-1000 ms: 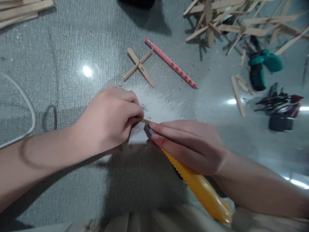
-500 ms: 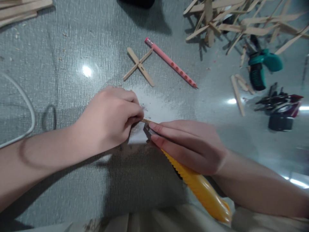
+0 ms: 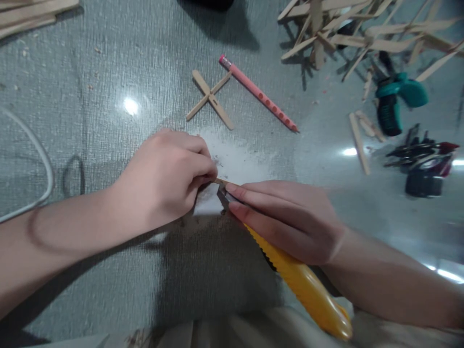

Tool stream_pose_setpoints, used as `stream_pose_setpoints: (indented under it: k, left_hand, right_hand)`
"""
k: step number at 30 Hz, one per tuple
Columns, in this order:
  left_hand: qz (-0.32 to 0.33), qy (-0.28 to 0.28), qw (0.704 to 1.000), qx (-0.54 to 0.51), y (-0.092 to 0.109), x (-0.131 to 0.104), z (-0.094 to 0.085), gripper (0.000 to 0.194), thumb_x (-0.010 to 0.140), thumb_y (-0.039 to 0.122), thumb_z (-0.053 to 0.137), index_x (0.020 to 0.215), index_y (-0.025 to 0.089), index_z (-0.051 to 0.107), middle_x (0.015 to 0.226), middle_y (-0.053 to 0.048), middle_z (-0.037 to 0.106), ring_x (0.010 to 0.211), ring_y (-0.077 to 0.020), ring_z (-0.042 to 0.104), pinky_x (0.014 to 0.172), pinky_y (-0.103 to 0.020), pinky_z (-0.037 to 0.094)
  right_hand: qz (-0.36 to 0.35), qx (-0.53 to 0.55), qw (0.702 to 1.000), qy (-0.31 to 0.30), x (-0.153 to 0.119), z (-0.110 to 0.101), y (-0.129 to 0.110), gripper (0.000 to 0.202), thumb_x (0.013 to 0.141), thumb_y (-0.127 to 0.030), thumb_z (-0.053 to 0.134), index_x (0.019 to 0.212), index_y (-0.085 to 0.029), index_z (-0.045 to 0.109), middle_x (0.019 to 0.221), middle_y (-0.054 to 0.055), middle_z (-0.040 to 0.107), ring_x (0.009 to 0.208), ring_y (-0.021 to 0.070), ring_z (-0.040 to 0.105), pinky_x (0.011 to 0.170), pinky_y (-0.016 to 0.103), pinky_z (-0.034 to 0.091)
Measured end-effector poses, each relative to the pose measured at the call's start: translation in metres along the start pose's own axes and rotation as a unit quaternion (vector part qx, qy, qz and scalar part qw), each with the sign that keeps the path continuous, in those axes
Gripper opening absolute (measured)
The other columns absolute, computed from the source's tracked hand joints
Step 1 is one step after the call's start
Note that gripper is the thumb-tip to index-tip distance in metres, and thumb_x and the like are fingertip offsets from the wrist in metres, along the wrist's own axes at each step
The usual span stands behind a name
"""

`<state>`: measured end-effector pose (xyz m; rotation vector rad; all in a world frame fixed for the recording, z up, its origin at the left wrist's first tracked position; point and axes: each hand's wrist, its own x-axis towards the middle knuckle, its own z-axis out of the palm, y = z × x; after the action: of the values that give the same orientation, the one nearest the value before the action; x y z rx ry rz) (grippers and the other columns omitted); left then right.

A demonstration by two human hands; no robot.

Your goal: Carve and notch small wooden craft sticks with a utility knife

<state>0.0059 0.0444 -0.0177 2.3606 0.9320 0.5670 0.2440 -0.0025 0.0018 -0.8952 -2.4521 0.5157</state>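
Note:
Near the middle, my left hand (image 3: 170, 176) is closed on one end of a thin wooden stick (image 3: 228, 181), most of which is hidden by the fingers. My right hand (image 3: 286, 215) is wrapped round a yellow utility knife (image 3: 302, 285), its fingers pressed near the metal tip. The knife's blade end (image 3: 222, 194) lies against or just beside the stick; exact contact is hidden. White powder (image 3: 239, 157) covers the surface beyond the hands. Above them lies a small wooden cross (image 3: 209, 96), with a pink pencil (image 3: 259, 94) to its right.
Joined wooden sticks (image 3: 384, 43) fill the back right, with teal-handled cutters (image 3: 389, 104) below. A dark holder of tools (image 3: 423, 183) and loose sticks (image 3: 359, 144) lie at right. Stacked wood (image 3: 36, 13) is at the back left; a white cable (image 3: 43, 159) curves at left.
The knife and my right hand have shifted slightly right and down. Both hands keep their holds. The view has moved slightly.

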Motion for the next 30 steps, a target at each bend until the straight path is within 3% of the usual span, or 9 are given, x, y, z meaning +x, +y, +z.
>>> stream_pose_setpoints:
  k: [8, 16, 20, 25, 30]
  left_hand:
    - [0.006, 0.002, 1.000, -0.001, 0.000, -0.001, 0.000, 0.030, 0.095, 0.015, 0.055, 0.080, 0.020, 0.081, 0.085, -0.003, 0.077, 0.075, -0.0190, 0.070, 0.066, -0.031, 0.049]
    - [0.017, 0.015, 1.000, -0.002, -0.002, -0.001, 0.001, 0.030, 0.093, 0.013, 0.056, 0.081, 0.020, 0.082, 0.083, -0.002, 0.076, 0.074, -0.0185, 0.069, 0.065, -0.032, 0.048]
    - [0.025, 0.014, 0.999, -0.016, -0.004, -0.001, 0.002, 0.030, 0.094, 0.013, 0.055, 0.082, 0.022, 0.082, 0.084, -0.002, 0.075, 0.075, -0.0179, 0.069, 0.067, -0.032, 0.049]
    - [0.026, -0.001, 1.000, -0.011, -0.005, -0.001, 0.001, 0.031, 0.094, 0.011, 0.054, 0.084, 0.023, 0.081, 0.093, -0.004, 0.073, 0.085, -0.0209, 0.068, 0.073, -0.035, 0.051]
    - [0.039, 0.023, 0.999, 0.026, -0.004, -0.002, 0.000, 0.038, 0.094, 0.007, 0.048, 0.090, 0.025, 0.081, 0.103, -0.007, 0.071, 0.093, -0.0233, 0.066, 0.075, -0.037, 0.051]
  right_hand:
    - [-0.005, -0.011, 1.000, 0.024, -0.001, 0.002, 0.000, 0.022, 0.097, -0.013, 0.069, 0.117, -0.020, 0.067, 0.097, 0.008, 0.084, 0.082, 0.0207, 0.082, 0.068, 0.027, 0.067]
    - [0.012, 0.012, 1.000, -0.006, -0.001, -0.001, 0.003, 0.021, 0.101, -0.016, 0.064, 0.121, -0.020, 0.067, 0.101, 0.010, 0.083, 0.088, 0.0212, 0.082, 0.075, 0.028, 0.068]
    - [0.008, 0.039, 0.999, -0.030, -0.002, -0.004, 0.010, 0.017, 0.102, -0.017, 0.063, 0.116, -0.026, 0.069, 0.104, 0.006, 0.084, 0.090, 0.0204, 0.082, 0.072, 0.026, 0.069]
    - [0.009, 0.084, 0.996, -0.019, 0.001, -0.004, 0.012, 0.021, 0.094, -0.015, 0.069, 0.103, -0.034, 0.068, 0.093, 0.001, 0.083, 0.081, 0.0211, 0.082, 0.074, 0.031, 0.071]
    - [0.039, 0.154, 0.987, 0.034, 0.000, 0.000, 0.011, 0.021, 0.092, -0.012, 0.069, 0.106, -0.028, 0.070, 0.087, 0.003, 0.083, 0.078, 0.0201, 0.082, 0.071, 0.029, 0.070]
